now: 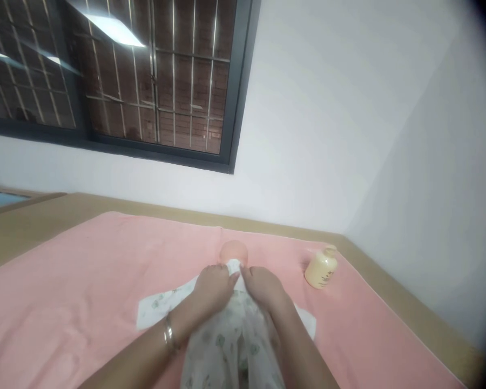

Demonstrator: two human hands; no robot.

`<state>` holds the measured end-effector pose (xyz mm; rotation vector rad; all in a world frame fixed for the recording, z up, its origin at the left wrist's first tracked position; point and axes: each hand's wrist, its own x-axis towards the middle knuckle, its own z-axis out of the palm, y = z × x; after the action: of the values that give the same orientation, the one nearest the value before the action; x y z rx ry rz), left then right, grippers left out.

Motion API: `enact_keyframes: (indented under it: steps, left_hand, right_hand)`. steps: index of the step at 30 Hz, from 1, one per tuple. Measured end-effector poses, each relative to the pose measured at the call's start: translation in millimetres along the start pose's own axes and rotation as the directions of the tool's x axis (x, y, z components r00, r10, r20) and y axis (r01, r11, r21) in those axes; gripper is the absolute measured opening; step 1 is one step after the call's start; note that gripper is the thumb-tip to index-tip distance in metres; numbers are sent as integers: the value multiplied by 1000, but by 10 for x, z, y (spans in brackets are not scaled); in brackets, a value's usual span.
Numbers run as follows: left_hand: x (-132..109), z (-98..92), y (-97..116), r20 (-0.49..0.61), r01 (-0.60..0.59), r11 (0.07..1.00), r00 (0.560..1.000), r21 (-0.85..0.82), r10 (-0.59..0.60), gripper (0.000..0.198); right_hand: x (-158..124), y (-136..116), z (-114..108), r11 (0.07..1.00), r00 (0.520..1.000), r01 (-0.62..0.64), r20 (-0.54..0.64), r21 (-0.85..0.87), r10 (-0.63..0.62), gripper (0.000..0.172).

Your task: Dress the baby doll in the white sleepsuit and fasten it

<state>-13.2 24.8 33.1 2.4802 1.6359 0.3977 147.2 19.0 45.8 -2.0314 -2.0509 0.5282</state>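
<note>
A baby doll lies on a pink towel (85, 286), its bare head (234, 252) pointing away from me. It wears a white garment with a small green print (227, 340). My left hand (213, 286) and my right hand (263, 286) meet at the doll's neck, fingers pinched on the collar of the garment. A bracelet circles my left wrist (169, 335). The doll's body is mostly hidden under the cloth and my hands.
A pale yellow bottle (321, 268) lies tilted on the towel to the right of the doll. The towel covers a tan surface (32, 221) that meets white walls at the back and right. A barred window is above left.
</note>
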Motion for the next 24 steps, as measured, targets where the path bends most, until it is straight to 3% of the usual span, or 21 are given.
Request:
enact_keyframes:
  steps: [3, 6, 12, 15, 21, 24]
  left_hand:
    - [129, -3, -126, 65, 86, 987, 995, -138, -77, 62]
    - [136, -6, -139, 96, 103, 985, 991, -138, -90, 59]
    - [-108, 7, 85, 17, -96, 985, 995, 145, 95, 50]
    - [-116, 35, 83, -20, -151, 970, 987, 190, 158, 48]
    - [93, 68, -92, -6, 146, 986, 989, 77, -146, 60]
    - [60, 100, -53, -49, 180, 967, 984, 179, -174, 58]
  right_hand:
    - [-170, -124, -44, 997, 997, 71, -27, -18, -72, 77]
    - [-169, -141, -19, 997, 996, 80, -41, -1, -80, 79]
    - [204, 107, 138, 998, 998, -43, -33, 37, 45, 81]
    - [214, 138, 128, 997, 999, -53, -8, 51, 53, 78]
    - [-117, -118, 20, 992, 997, 37, -60, -123, -45, 68]
    - [-98, -154, 61, 987, 995, 12, -92, -161, -27, 66]
